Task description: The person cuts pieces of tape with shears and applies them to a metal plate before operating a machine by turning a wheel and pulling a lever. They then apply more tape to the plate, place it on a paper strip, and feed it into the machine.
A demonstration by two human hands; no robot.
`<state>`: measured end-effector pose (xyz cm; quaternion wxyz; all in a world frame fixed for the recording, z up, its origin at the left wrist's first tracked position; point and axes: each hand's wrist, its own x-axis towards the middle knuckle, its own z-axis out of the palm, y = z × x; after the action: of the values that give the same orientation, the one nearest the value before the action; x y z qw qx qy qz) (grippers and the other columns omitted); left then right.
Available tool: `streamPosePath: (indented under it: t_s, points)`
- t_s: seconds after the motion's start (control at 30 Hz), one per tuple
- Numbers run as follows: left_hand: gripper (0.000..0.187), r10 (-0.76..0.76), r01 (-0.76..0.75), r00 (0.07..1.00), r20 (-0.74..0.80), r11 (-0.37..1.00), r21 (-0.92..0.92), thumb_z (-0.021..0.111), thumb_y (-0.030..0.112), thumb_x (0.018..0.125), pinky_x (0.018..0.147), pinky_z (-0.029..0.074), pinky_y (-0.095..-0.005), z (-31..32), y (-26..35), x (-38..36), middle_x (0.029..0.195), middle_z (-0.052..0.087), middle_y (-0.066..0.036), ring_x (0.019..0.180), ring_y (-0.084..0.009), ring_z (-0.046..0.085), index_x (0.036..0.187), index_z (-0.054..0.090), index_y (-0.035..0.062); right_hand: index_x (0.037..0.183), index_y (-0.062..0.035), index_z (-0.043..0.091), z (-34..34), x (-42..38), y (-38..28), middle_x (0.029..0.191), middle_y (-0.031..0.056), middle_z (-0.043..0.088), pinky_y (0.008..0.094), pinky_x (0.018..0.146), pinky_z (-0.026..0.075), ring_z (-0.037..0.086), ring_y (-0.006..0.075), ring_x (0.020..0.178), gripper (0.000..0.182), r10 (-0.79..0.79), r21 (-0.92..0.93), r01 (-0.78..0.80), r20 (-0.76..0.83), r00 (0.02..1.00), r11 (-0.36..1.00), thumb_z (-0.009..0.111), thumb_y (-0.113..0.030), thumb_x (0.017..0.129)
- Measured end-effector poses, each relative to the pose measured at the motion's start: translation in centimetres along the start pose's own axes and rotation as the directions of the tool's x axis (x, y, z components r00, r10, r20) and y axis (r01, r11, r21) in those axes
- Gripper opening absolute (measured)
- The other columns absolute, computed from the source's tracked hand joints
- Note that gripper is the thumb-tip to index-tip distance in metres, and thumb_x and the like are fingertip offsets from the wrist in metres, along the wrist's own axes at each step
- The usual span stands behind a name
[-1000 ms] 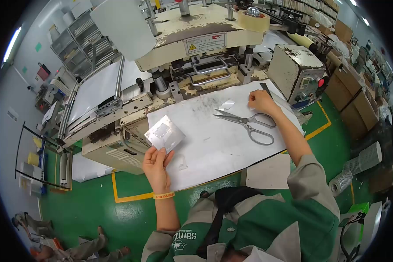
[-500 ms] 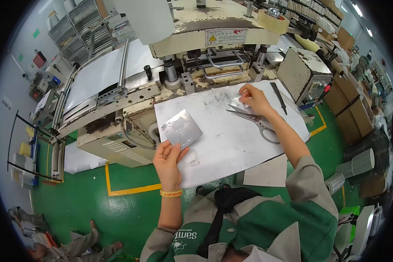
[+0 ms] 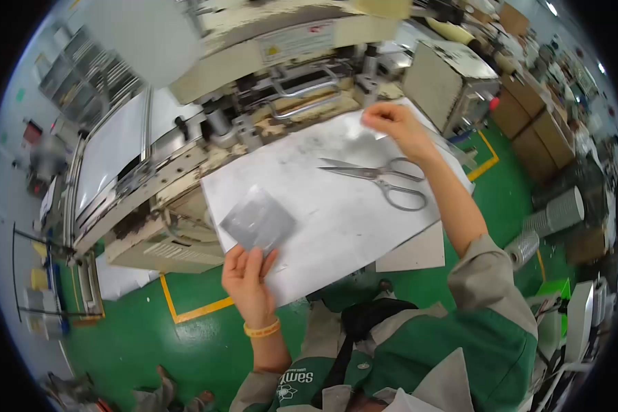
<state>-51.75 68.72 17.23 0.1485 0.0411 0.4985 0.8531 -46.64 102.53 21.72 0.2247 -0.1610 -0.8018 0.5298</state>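
My left hand point(image 3: 249, 278) pinches the lower edge of a square silver plate point(image 3: 257, 218), thin and shiny with blurred marks on its face, tilted over the left part of the white sheet point(image 3: 309, 237). My right hand point(image 3: 398, 127) is raised at the back right of the sheet with thumb and fingers pressed together. A pale, shiny scrap point(image 3: 356, 132) shows by its fingertips, too blurred to name. Below that hand, scissors point(image 3: 371, 174) lie on the sheet with blades slightly apart, pointing left.
A worn cream press point(image 3: 240, 62) with metal handles point(image 3: 309, 103) stands behind the sheet. At left is a roller feed bed point(image 3: 110, 158); at right, a control box point(image 3: 450, 86) and cardboard boxes point(image 3: 539, 130). Part of another person point(image 3: 158, 395) shows at lower left.
The view has turned and shifted. My right hand has lifted away from the scissors, which now show fully. The black pointed tool at the right is no longer visible. My left hand keeps the plate.
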Motion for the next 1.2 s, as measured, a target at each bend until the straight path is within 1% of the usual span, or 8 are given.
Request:
streamPosePath:
  t_s: [0.23, 0.43, 0.5, 0.57, 0.63, 0.87, 1.07, 1.2]
  points:
    - [0.023, 0.241, -0.216, 0.961, -0.137, 0.96, 0.176, 0.055, 0.0, 0.085, 0.076, 0.056, -0.033, 5.1, -5.9, -2.6, 0.081, 0.055, -0.003, 0.075, -0.0097, 0.056, 0.107, 0.05, 0.0005, 0.077, -0.0066, 0.055, -24.1, -20.4, 8.5, 0.072, -0.0015, 0.047, 0.0194, 0.056, 0.035, 0.044, 0.0071, 0.065, 0.015, -0.27, 0.364, 0.366, -0.288, 0.919, 0.857, 0.066, -0.017, 0.078]
    - [0.017, 0.522, -0.4, 0.832, -0.185, 0.798, 0.451, 0.053, 0.006, 0.089, 0.091, 0.049, -0.0299, 8.2, -10.8, -1.7, 0.099, 0.057, -0.011, 0.091, -0.0173, 0.058, 0.103, 0.05, -0.0035, 0.088, -0.0094, 0.06, -32.9, -23.0, 43.7, 0.079, -0.0022, 0.056, 0.0179, 0.051, 0.034, 0.045, 0.0036, 0.063, 0.013, 0.729, 0.527, -0.573, -0.142, 0.669, 0.628, 0.065, -0.021, 0.082]
    - [0.037, 0.605, -0.441, 0.758, -0.243, 0.75, 0.492, 0.051, 0.007, 0.091, 0.096, 0.046, -0.0325, 6.7, -10.4, -1.2, 0.112, 0.05, -0.017, 0.103, -0.022, 0.053, 0.121, 0.037, -0.0087, 0.088, -0.008, 0.06, -32.8, -19.3, 58.4, 0.082, -0.0001, 0.058, 0.0219, 0.052, 0.038, 0.048, 0.0088, 0.064, 0.013, 0.749, 0.691, -0.503, -0.086, 0.656, 0.52, 0.063, -0.019, 0.083]
    - [0.04, 0.615, -0.446, 0.755, -0.227, 0.735, 0.511, 0.05, 0.009, 0.091, 0.099, 0.042, -0.0313, 4.2, -10.1, -0.5, 0.117, 0.049, -0.015, 0.111, -0.0234, 0.049, 0.124, 0.036, -0.0084, 0.093, -0.0061, 0.06, -35.8, -17.6, 68.9, 0.084, 0.0046, 0.061, 0.0262, 0.06, 0.043, 0.054, 0.0152, 0.073, 0.015, 0.424, 0.092, -0.417, -0.312, 0.85, 0.904, 0.061, -0.017, 0.083]
    - [0.036, 0.635, -0.443, 0.74, -0.223, 0.709, 0.549, 0.05, 0.01, 0.091, 0.097, 0.042, -0.0298, 4.0, -10.6, -1.8, 0.117, 0.049, -0.013, 0.111, -0.0238, 0.05, 0.122, 0.042, -0.0071, 0.098, -0.0041, 0.061, -33.2, -8.9, 75.7, 0.087, 0.0093, 0.063, 0.0306, 0.068, 0.047, 0.059, 0.0217, 0.082, 0.02, -0.134, -0.514, 0.021, -0.184, 0.974, 0.858, 0.06, -0.015, 0.082]
    - [0.031, 0.677, -0.5, 0.695, -0.243, 0.697, 0.514, 0.058, 0.003, 0.084, 0.091, 0.05, -0.0363, 8.9, -11.9, -3.4, 0.095, 0.055, -0.012, 0.089, -0.0215, 0.059, 0.111, 0.047, -0.0085, 0.099, -0.0028, 0.061, -34.0, 0.5, 74.9, 0.087, 0.0094, 0.063, 0.0298, 0.069, 0.047, 0.06, 0.0205, 0.081, 0.021, 0.206, -0.806, -0.176, -0.069, 0.976, 0.565, 0.059, -0.017, 0.084]
    - [0.012, 0.621, -0.494, 0.744, -0.245, 0.759, 0.424, 0.06, 0.006, 0.083, 0.083, 0.052, -0.0334, 9.2, -11.7, -1.9, 0.084, 0.057, -0.007, 0.078, -0.0173, 0.059, 0.091, 0.054, -0.0009, 0.099, -0.0016, 0.061, -31.3, -0.2, 67.3, 0.088, 0.0096, 0.064, 0.0291, 0.069, 0.048, 0.06, 0.0194, 0.08, 0.022, 0.006, -0.547, -0.01, -0.009, 1.0, 0.837, 0.058, -0.018, 0.085]
    - [0.024, 0.562, -0.478, 0.79, -0.246, 0.815, 0.328, 0.061, 0.001, 0.08, 0.074, 0.056, -0.0306, 8.3, -11.5, -0.6, 0.085, 0.06, -0.01, 0.079, -0.0178, 0.062, 0.102, 0.053, -0.0064, 0.1, -0.0008, 0.061, -26.4, -11.1, 57.8, 0.088, 0.0096, 0.064, 0.0286, 0.069, 0.048, 0.061, 0.0188, 0.079, 0.023, 0.223, -0.206, -0.154, 0.373, 0.901, 0.966, 0.057, -0.018, 0.085]
